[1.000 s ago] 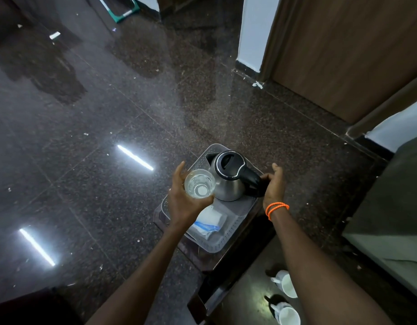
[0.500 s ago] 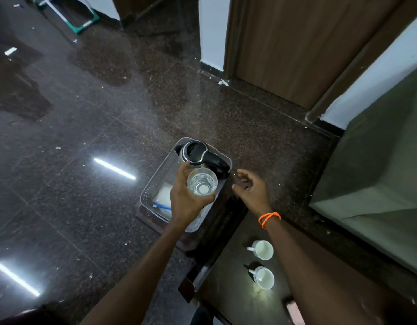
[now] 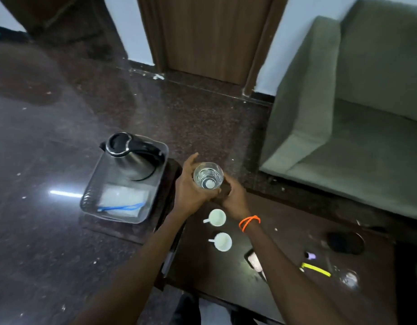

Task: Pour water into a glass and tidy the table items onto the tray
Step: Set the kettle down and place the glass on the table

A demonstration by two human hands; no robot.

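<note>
Both hands meet at frame centre around the glass point(image 3: 208, 175) — left hand point(image 3: 191, 187) with fingers curled round its side, right hand point(image 3: 233, 195) cupping from below, likely steadying the water. Kettle point(image 3: 130, 158) stands in the tray point(image 3: 90, 193), left; two cups point(image 3: 217, 217) wait on the table point(image 3: 285, 242).

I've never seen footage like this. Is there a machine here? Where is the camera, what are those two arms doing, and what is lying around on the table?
No machine: these are a person's own arms, filmed by a wide-angle camera worn on the head, looking down. The left hand holds a glass with water in it; the right hand, with an orange band at the wrist, touches it from the other side. On the left, a clear tray carries a steel kettle and a white packet. The dark table bears two white cups, a phone and a yellow object. A green sofa stands behind.
</note>
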